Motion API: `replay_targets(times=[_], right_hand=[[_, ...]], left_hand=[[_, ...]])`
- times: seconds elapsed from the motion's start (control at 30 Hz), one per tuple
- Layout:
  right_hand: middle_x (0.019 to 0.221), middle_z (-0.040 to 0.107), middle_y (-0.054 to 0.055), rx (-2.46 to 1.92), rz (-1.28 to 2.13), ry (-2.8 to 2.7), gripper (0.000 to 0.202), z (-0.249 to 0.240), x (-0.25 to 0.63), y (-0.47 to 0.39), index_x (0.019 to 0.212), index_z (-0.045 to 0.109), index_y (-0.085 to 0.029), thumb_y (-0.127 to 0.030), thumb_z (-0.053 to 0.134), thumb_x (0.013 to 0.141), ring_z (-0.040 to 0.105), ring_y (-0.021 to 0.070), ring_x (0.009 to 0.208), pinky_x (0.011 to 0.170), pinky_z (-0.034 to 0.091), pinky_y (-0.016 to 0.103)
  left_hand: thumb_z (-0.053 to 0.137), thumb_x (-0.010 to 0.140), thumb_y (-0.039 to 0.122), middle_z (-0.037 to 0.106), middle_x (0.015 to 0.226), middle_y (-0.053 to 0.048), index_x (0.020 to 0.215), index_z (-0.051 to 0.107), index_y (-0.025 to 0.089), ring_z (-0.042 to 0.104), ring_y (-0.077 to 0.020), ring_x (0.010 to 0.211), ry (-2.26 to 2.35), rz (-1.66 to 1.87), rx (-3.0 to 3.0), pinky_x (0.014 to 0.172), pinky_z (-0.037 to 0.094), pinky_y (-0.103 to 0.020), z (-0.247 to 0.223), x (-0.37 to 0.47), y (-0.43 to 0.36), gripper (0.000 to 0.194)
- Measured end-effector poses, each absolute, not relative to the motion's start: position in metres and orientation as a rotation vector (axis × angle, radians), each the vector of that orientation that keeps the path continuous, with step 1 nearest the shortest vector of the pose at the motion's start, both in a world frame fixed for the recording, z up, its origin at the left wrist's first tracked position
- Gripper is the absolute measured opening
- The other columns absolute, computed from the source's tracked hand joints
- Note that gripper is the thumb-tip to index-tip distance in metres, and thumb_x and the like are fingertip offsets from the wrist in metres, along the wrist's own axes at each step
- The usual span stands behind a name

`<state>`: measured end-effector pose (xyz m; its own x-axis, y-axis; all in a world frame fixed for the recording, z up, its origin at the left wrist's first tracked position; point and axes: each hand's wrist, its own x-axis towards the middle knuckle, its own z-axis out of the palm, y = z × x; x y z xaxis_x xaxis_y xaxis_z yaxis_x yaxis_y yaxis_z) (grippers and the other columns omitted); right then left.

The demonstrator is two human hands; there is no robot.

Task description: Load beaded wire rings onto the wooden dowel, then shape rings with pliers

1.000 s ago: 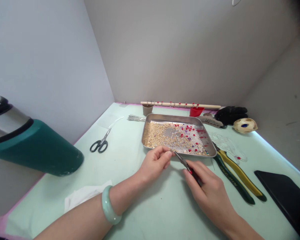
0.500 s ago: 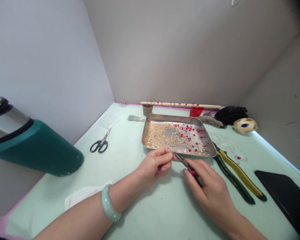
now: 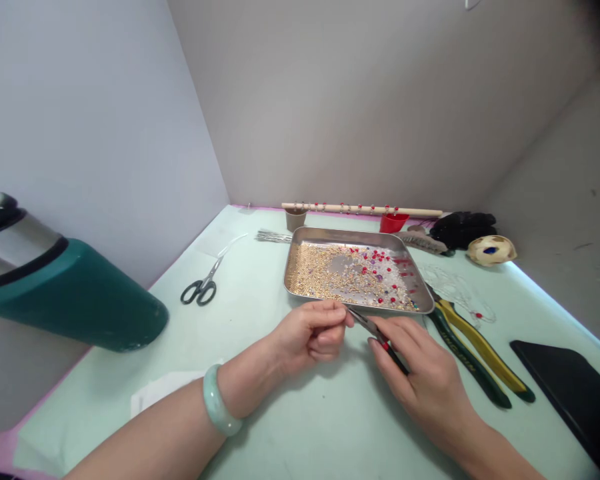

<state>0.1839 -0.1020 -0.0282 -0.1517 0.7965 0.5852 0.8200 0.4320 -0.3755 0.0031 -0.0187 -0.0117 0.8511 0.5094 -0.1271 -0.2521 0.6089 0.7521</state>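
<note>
My right hand (image 3: 420,370) grips a small pair of pliers (image 3: 367,325) with dark handles and a touch of red. Its narrow jaws point up and left, reaching the fingertips of my left hand (image 3: 323,328). Those left fingers are pinched together; whatever they hold is too small to make out. A jade-green bangle (image 3: 219,402) circles my left wrist. Just beyond both hands lies a shallow metal tray (image 3: 350,233), holding gold beads on its left side and clear, red and purple beads on its right.
Scissors (image 3: 200,290) and a large green bottle (image 3: 80,293) stand left. Big yellow-green pliers (image 3: 473,350), clear cord (image 3: 460,293) and a black flat object (image 3: 565,380) lie right. Behind the tray, a wooden stick (image 3: 325,207) with beaded rings spans a brown cup (image 3: 295,220) and a red cup (image 3: 393,223).
My left hand has turned slightly and dipped a little, its fingers still pinched. The pliers have shifted very slightly, with their tips still at the left fingertips.
</note>
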Motion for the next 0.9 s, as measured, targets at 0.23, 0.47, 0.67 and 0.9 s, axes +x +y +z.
replay_targets(times=[0.23,0.47,0.67,0.9], right_hand=[[0.087,0.059,0.007,-1.373,0.000,-1.927,0.024,-0.026,0.183,-0.103,0.109,0.056,-0.017,-0.017,0.052,0.086,0.056,0.0176,0.078,0.068,0.045,0.030],[0.081,0.059,0.005,-1.403,-0.007,-1.907,0.021,-0.022,0.180,-0.107,0.106,0.057,-0.017,-0.020,0.049,0.087,0.056,0.0169,0.072,0.064,0.045,0.030],[0.079,0.059,0.003,-1.452,0.111,-1.835,0.019,-0.022,0.174,-0.110,0.104,0.057,-0.019,-0.023,0.049,0.087,0.057,0.0156,0.068,0.060,0.045,0.028],[0.085,0.069,0.003,-1.531,0.569,-1.648,0.024,-0.015,0.170,-0.110,0.101,0.065,-0.021,-0.033,0.049,0.087,0.065,0.0170,0.075,0.063,0.052,0.026]], left_hand=[[0.054,0.084,0.027,0.025,0.042,0.011,0.080,0.054,0.016,0.009,-0.0044,0.037,0.385,0.485,0.840,0.036,0.009,-0.020,-0.008,0.004,-0.021,0.012],[0.057,0.083,0.033,0.027,0.043,0.010,0.080,0.054,0.016,0.014,-0.0047,0.040,0.503,0.574,1.003,0.040,0.011,-0.021,-0.003,0.007,-0.025,0.018],[0.053,0.083,0.036,0.037,0.053,0.006,0.078,0.054,0.015,0.029,-0.0066,0.048,0.736,0.776,1.396,0.048,0.022,-0.021,0.000,0.013,-0.030,0.021],[0.044,0.089,0.028,0.047,0.063,0.002,0.080,0.057,0.016,0.040,-0.0100,0.059,0.924,0.905,1.877,0.059,0.030,-0.024,-0.003,0.009,-0.035,0.019]])
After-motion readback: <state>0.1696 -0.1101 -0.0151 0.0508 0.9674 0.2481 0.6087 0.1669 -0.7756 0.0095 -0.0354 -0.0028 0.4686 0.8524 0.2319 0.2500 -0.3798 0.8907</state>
